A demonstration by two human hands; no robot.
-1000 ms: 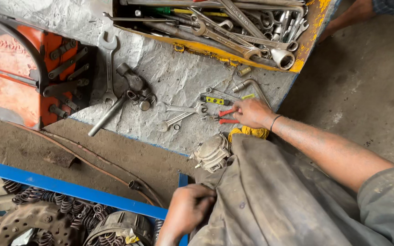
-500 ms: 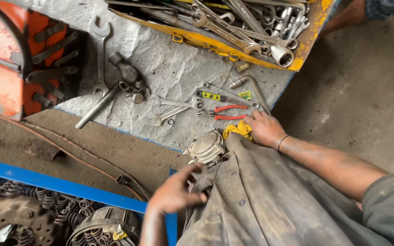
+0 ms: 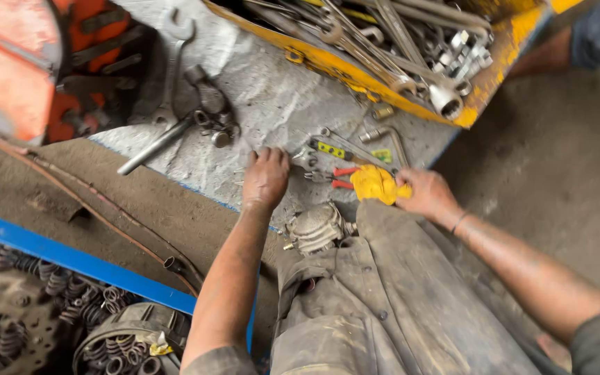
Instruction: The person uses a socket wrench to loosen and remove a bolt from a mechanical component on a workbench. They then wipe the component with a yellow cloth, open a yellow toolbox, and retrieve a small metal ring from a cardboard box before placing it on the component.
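Down on the grey stone slab (image 3: 279,104) I see my left hand (image 3: 267,177) lying flat, fingers spread and pressed on the surface among a few small metal bits, gripping nothing. Just right of it lie red-handled pliers (image 3: 335,178), and beyond those my right hand (image 3: 428,194) is closed on a crumpled yellow rag (image 3: 376,184), which touches the pliers' handles. Below the left hand, at the slab's near edge, a dirty grey metal part (image 3: 317,228) (some small motor housing, I cannot tell which) rests against my trouser knee (image 3: 383,298). Up and left of the left hand sit a large open-ended spanner (image 3: 170,69) and a steel bar (image 3: 154,144) beside a greasy joint piece (image 3: 210,104). Up and right of it, a yellow tray (image 3: 383,90) holds a heap of spanners and sockets. Far below-left of the hand, a blue rail (image 3: 71,258) borders a pile of coil springs (image 3: 57,285).
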